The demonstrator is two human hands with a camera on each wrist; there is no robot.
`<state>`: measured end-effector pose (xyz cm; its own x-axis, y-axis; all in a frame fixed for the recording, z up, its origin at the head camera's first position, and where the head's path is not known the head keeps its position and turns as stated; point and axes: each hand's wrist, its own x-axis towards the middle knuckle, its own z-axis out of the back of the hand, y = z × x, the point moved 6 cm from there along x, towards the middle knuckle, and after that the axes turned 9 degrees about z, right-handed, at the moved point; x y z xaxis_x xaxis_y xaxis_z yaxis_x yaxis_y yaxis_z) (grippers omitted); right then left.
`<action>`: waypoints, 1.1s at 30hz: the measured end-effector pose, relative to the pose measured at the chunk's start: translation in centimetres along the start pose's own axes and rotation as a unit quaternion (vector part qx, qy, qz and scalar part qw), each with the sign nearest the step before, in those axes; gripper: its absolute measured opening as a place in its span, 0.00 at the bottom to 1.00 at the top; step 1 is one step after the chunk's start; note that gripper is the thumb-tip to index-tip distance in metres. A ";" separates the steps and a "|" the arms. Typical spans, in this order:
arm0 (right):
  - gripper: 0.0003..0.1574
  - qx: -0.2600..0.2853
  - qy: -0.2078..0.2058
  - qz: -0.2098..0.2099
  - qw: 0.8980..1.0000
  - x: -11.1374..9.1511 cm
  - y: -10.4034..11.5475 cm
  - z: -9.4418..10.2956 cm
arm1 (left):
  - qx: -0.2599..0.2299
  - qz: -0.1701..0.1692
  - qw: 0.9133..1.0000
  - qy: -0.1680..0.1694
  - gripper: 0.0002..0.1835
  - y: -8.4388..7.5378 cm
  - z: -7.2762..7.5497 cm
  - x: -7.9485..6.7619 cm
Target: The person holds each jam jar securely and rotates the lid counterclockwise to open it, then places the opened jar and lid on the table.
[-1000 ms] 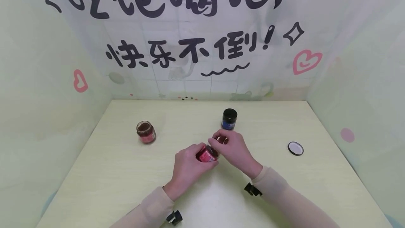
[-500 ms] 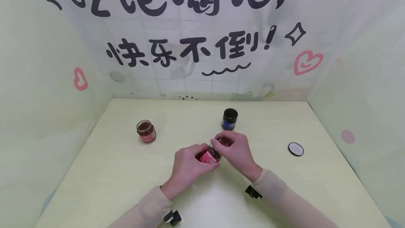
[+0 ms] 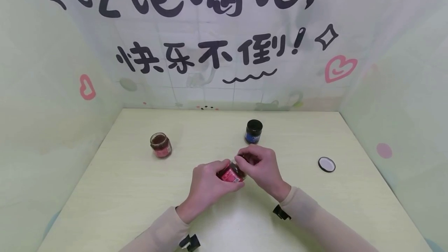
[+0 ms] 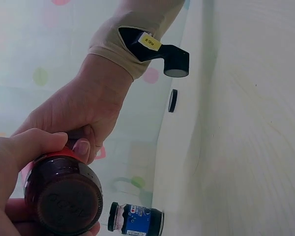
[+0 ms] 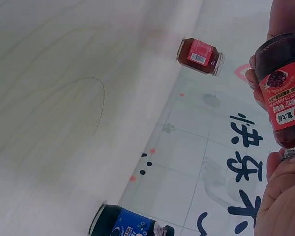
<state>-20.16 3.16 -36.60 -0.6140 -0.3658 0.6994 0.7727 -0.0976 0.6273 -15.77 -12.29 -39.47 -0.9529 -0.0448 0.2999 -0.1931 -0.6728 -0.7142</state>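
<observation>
My left hand (image 3: 210, 182) grips a jam jar (image 3: 231, 173) with a red label, holding it tilted above the table. In the left wrist view the dark round base of this jar (image 4: 64, 199) faces the camera. My right hand (image 3: 260, 168) has its fingers curled round the jar's top end, at the lid, which they mostly hide. The right wrist view shows strawberry pictures and writing on the red label (image 5: 285, 96). Behind my right hand stands a jar with a blue label and a black lid (image 3: 253, 132).
An uncovered jar with a red label (image 3: 161, 145) stands upright at the left on the pale table (image 3: 119, 189). A loose lid (image 3: 327, 164) lies at the right, its white inside up. Printed walls enclose the back and both sides.
My right hand has shifted slightly right and down, turning a little at the jar's top. The held jar has moved slightly right with the left hand. The things on the table stay put.
</observation>
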 end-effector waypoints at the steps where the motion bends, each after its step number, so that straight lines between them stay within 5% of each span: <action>1: 0.08 0.003 -0.001 0.003 1.000 0.1 0.4 0.1 | -0.001 0.000 1.000 0.001 0.26 -0.1 0.1 0.0; 19: 0.10 0.032 -0.001 0.047 0.998 0.4 1.4 0.3 | -0.029 0.044 0.998 0.029 0.35 -0.1 0.3 -0.1; 26: 0.09 0.037 -0.010 0.093 0.995 -0.2 -0.5 0.2 | -0.059 0.037 0.997 0.035 0.34 -0.6 0.7 0.0; 33: 0.08 0.038 -0.009 0.122 0.992 -0.4 -1.0 0.3 | -0.076 0.064 0.993 0.065 0.37 -0.5 0.6 0.1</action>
<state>-20.77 3.72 -37.39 -0.4142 -0.3525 0.8391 0.8846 0.0609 0.4623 -15.67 -12.42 -38.68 -0.9922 -0.0200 0.1230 -0.0920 -0.5483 -0.8312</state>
